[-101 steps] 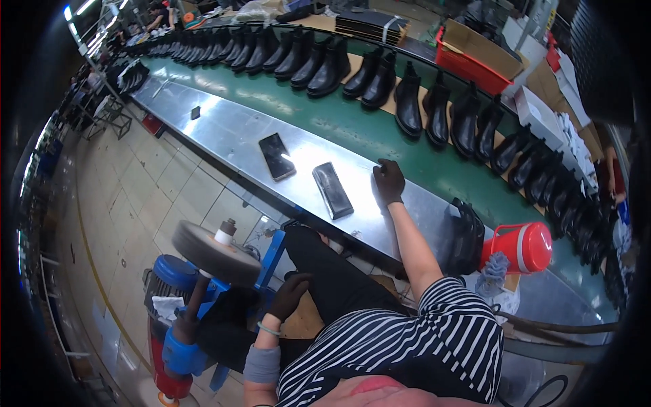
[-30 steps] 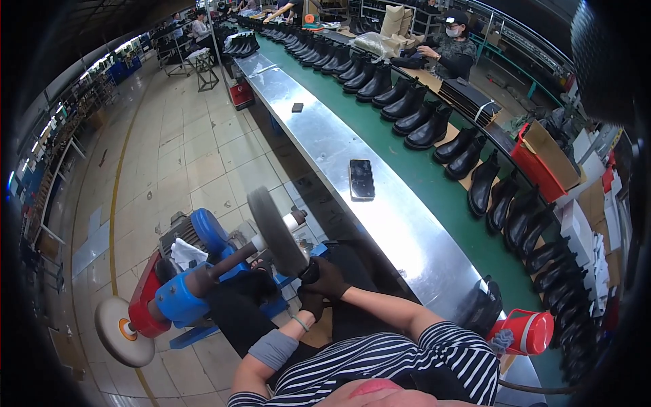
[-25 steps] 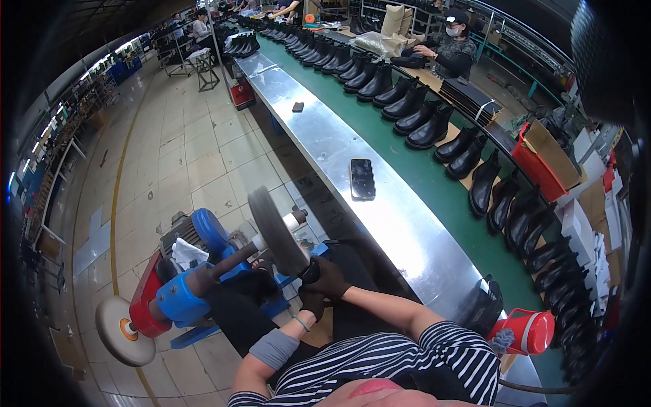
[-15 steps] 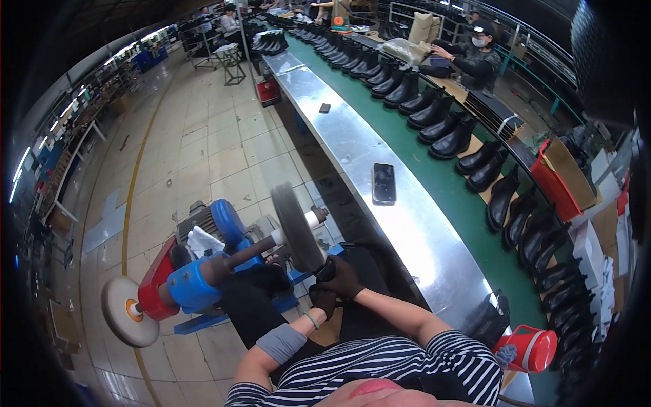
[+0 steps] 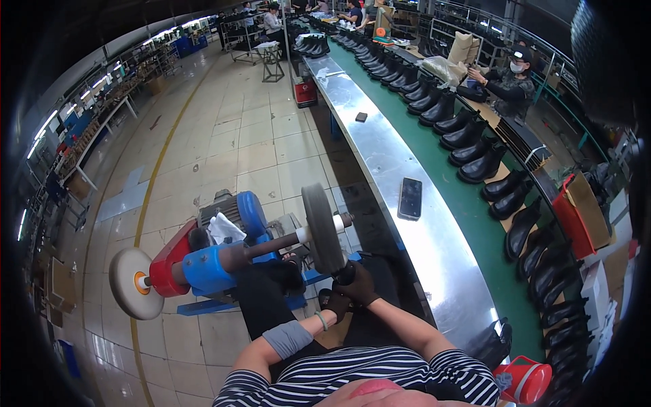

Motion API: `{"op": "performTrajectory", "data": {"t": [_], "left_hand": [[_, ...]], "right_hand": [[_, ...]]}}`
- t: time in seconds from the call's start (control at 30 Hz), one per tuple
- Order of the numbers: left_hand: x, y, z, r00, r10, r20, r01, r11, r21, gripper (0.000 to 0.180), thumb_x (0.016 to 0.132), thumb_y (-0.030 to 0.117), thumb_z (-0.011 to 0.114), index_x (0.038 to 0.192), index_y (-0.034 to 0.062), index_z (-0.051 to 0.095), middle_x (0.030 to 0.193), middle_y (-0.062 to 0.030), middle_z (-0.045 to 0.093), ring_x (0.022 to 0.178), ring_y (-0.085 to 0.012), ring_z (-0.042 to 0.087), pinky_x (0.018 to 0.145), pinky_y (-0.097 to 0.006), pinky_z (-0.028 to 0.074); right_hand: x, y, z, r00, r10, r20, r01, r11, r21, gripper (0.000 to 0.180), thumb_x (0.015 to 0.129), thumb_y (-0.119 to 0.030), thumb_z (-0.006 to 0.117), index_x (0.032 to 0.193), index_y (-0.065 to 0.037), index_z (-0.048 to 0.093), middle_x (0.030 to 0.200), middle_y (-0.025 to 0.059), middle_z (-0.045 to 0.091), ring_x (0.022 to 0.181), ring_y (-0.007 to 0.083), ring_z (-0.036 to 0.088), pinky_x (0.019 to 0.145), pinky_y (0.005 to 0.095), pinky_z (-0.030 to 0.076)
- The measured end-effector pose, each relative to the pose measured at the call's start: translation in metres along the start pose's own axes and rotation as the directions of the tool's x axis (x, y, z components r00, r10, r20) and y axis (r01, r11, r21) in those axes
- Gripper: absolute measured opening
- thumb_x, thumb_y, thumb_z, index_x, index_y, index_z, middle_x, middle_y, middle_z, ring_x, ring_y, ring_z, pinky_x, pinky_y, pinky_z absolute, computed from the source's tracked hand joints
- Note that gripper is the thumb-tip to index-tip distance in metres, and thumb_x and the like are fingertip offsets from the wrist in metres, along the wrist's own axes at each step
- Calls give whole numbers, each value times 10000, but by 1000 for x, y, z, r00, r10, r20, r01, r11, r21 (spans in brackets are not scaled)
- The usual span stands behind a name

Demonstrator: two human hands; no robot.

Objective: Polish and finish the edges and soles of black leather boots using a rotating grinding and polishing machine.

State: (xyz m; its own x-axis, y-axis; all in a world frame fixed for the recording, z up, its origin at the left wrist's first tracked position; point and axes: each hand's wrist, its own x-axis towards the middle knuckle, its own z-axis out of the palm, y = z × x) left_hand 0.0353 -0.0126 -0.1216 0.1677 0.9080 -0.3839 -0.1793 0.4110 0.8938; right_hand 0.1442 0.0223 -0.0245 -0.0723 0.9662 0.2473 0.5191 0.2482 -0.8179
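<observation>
Both of my hands wear dark brown gloves and are closed round a black boot (image 5: pixel 345 273), most of which is hidden by the gloves. My right hand (image 5: pixel 360 285) grips its upper side, just below the dark buffing wheel (image 5: pixel 323 229). Lower and to the left, my left hand (image 5: pixel 335 304) holds it from the near side. The boot's shiny end is against or very close to the wheel's lower rim; I cannot tell which. The wheel sits on the shaft of a blue and red polishing machine (image 5: pixel 211 264), with a paler wheel (image 5: pixel 135 283) at its other end.
Right of me runs a metal ledge (image 5: pixel 380 152) with a phone (image 5: pixel 410 198) on it. Beyond, a green conveyor (image 5: pixel 444 203) carries rows of black boots (image 5: pixel 482 163). A red container (image 5: pixel 531 382) stands near my right elbow. Across the line a masked co-worker (image 5: pixel 515 85) handles packaging.
The whole view has shifted, so the machine, ledge and boots appear farther right in the picture. My hands keep their hold on the boot at the wheel's lower rim.
</observation>
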Motion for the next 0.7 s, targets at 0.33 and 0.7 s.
{"op": "performTrajectory", "data": {"t": [0.33, 0.7], "left_hand": [[-40, 106, 41, 898, -48, 436, 77, 996, -49, 566, 861, 226, 666, 1339, 73, 403, 1259, -107, 512, 1081, -202, 569, 827, -330, 533], [-14, 58, 19, 909, -199, 367, 72, 940, 333, 456, 880, 265, 631, 1263, 60, 492, 1133, -80, 575, 974, -168, 597, 779, -299, 515]], "right_hand": [[21, 61, -143, 876, 394, -279, -372, 919, 130, 530, 539, -228, 801, 988, -23, 608, 897, 140, 662, 811, 254, 649, 729, 356, 525], [8, 143, -284, 790, 349, -504, -594, 639, -489, 693, 725, -605, 654, 1044, 11, 639, 1070, 264, 548, 1045, 429, 524, 894, 467, 443]]}}
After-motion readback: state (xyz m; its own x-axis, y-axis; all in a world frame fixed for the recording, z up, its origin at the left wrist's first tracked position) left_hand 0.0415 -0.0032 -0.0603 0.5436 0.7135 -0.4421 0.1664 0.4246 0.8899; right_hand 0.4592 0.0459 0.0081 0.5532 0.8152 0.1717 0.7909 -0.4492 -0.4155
